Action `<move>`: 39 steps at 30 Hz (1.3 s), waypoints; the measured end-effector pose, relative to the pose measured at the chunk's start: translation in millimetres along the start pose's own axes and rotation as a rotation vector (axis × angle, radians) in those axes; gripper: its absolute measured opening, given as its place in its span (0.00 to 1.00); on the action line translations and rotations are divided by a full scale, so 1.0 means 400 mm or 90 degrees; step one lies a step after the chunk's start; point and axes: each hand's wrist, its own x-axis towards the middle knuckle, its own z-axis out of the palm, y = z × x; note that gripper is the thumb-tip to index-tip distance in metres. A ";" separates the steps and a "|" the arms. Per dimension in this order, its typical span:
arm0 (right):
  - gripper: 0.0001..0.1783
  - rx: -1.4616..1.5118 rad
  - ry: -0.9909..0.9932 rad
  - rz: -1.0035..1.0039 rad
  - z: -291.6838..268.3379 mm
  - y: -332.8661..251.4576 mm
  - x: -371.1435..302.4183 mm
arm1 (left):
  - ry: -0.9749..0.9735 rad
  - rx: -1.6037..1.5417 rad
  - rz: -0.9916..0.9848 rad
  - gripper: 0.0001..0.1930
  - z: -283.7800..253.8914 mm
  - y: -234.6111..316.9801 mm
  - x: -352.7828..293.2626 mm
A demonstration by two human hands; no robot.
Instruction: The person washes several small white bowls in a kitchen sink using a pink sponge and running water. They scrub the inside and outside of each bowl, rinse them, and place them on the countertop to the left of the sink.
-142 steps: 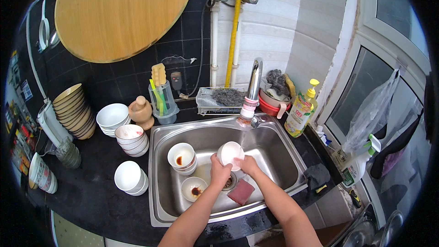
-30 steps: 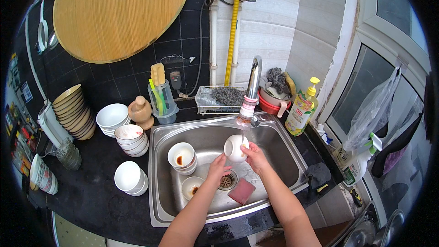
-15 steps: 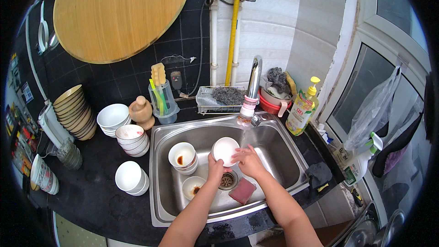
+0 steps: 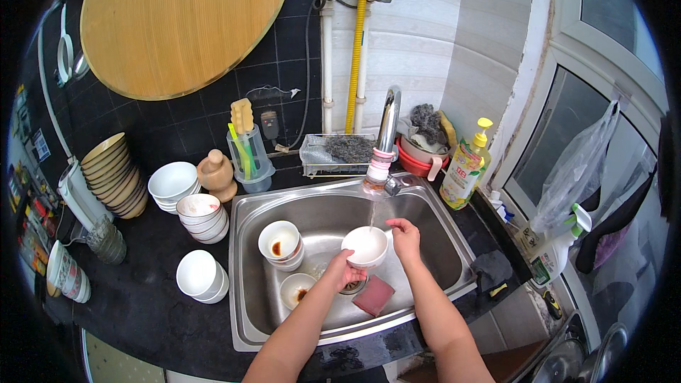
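Observation:
In the sink (image 4: 243, 312), my left hand (image 4: 341, 269) grips a white bowl (image 4: 364, 247) by its near left side, opening upward. Water runs from the faucet (image 4: 389, 124) into the bowl. Just right of the bowl, apart from it, my right hand (image 4: 406, 239) is closed with curled fingers and nothing visible in it. A pinkish-red sponge (image 4: 374, 296) lies beside the drain (image 4: 352, 286), which the bowl and left hand partly cover. Stacked white bowls (image 4: 279, 242) with a brown stain inside stand at the sink's left. Nearer, another stained bowl (image 4: 295, 291) is partly behind my left forearm.
Left of the sink, stacks of white bowls (image 4: 201, 274) and brown-rimmed bowls (image 4: 113, 174) stand on the black counter (image 4: 156, 312). A wooden mortar (image 4: 216, 175) and utensil holder (image 4: 250, 159) are behind. At right are a yellow-topped pump bottle (image 4: 465, 170) and a dark cloth (image 4: 493, 271).
The bowl has moved right and is tipped more upright under the water, held by my left hand. My right hand has come off the bowl, moved right, and its fingers have curled in.

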 end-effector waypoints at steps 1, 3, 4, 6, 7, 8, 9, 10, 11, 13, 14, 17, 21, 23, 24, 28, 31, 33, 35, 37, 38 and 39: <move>0.13 -0.006 -0.001 -0.006 0.000 0.015 0.003 | 0.034 0.044 -0.001 0.20 0.013 -0.002 -0.005; 0.13 -0.044 -0.050 0.035 -0.001 0.019 0.005 | 0.102 0.134 0.027 0.21 0.042 0.003 -0.025; 0.13 -0.064 -0.074 0.055 -0.003 0.019 0.005 | 0.133 0.179 0.054 0.20 0.056 0.004 -0.037; 0.12 -0.145 -0.113 0.057 -0.001 -0.003 -0.003 | 0.195 0.256 0.118 0.19 0.068 0.015 -0.050; 0.12 -0.185 -0.133 0.058 -0.002 -0.017 -0.010 | 0.222 0.283 0.149 0.19 0.067 0.011 -0.054; 0.13 -0.211 -0.134 0.023 -0.005 -0.025 -0.021 | 0.248 0.310 0.175 0.18 0.076 0.012 -0.065; 0.13 -0.215 -0.162 0.010 -0.002 -0.017 -0.021 | 0.274 0.392 0.215 0.18 0.087 0.020 -0.075; 0.12 -0.218 -0.191 -0.003 0.002 -0.003 -0.016 | 0.299 0.475 0.255 0.18 0.102 0.033 -0.088; 0.12 -0.222 -0.224 -0.017 0.007 0.000 -0.016 | 0.327 0.555 0.294 0.17 0.111 0.042 -0.104; 0.13 -0.237 -0.248 -0.051 0.009 -0.003 -0.022 | 0.414 0.804 0.445 0.19 0.083 0.050 -0.095; 0.13 -0.243 -0.260 -0.068 0.010 -0.007 -0.027 | 0.457 0.932 0.519 0.20 0.087 0.063 -0.113; 0.14 -0.260 -0.297 -0.088 0.003 -0.016 -0.031 | 0.458 1.064 0.528 0.24 0.114 0.106 -0.192; 0.14 -0.288 -0.327 -0.093 -0.008 -0.010 -0.031 | 0.415 1.249 0.592 0.29 0.087 0.147 -0.256; 0.15 -0.289 -0.323 -0.109 -0.007 0.013 -0.026 | 0.407 1.317 0.669 0.29 0.071 0.162 -0.283; 0.15 -0.288 -0.324 -0.106 -0.009 0.007 -0.030 | 0.404 1.342 0.691 0.29 0.059 0.170 -0.292; 0.16 -0.314 -0.334 -0.099 -0.013 -0.002 -0.034 | 0.390 1.420 0.741 0.24 0.049 0.188 -0.327; 0.16 -0.331 -0.350 -0.129 -0.012 0.007 -0.032 | 0.382 1.452 0.745 0.21 0.048 0.197 -0.347; 0.16 -0.336 -0.359 -0.141 -0.011 0.016 -0.031 | 0.383 1.444 0.740 0.20 0.051 0.204 -0.358; 0.16 -0.336 -0.366 -0.132 -0.009 0.018 -0.031 | 0.394 1.414 0.724 0.19 0.062 0.213 -0.375; 0.16 -0.335 -0.377 -0.129 -0.008 0.017 -0.032 | 0.428 1.315 0.697 0.18 0.074 0.226 -0.399; 0.16 -0.334 -0.383 -0.126 -0.008 0.018 -0.033 | 0.443 1.265 0.683 0.17 0.077 0.234 -0.409; 0.16 -0.332 -0.390 -0.123 -0.010 0.015 -0.035 | 0.472 1.217 0.679 0.17 0.077 0.246 -0.421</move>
